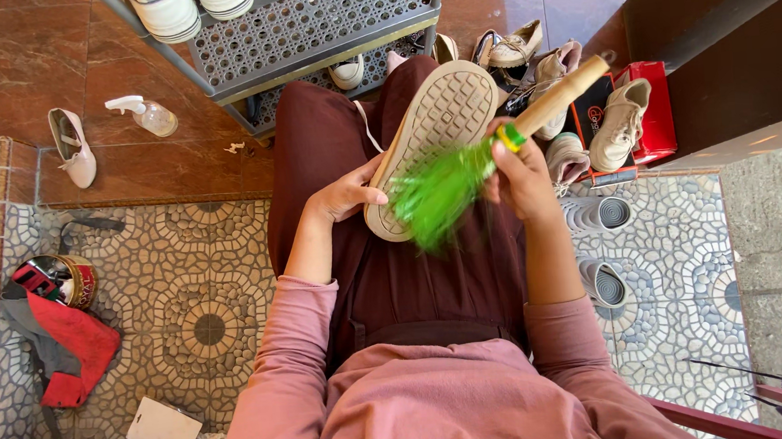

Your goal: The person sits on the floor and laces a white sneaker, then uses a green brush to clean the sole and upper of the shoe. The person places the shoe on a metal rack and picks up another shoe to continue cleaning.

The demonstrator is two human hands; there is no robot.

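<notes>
- Green bristles of the brush [440,193] lie on the shoe [430,143] sole, blurred; wooden handle runs up-right, away from the body.
- Right hand [521,178] closed round the handle just above the bristles.
- Left hand [348,193] holds the shoe's left edge, thumb on the sole rim, fingers underneath.
- Shoe is sole-up over the lap; long axis lower-left to upper-right, roughly parallel w/ brush.
- Nearby: metal rack [304,24], spray bottle [145,113], pile of pale shoes [618,121] at right.

A spray bottle [147,114] lies near a metal rack [304,24].
</notes>
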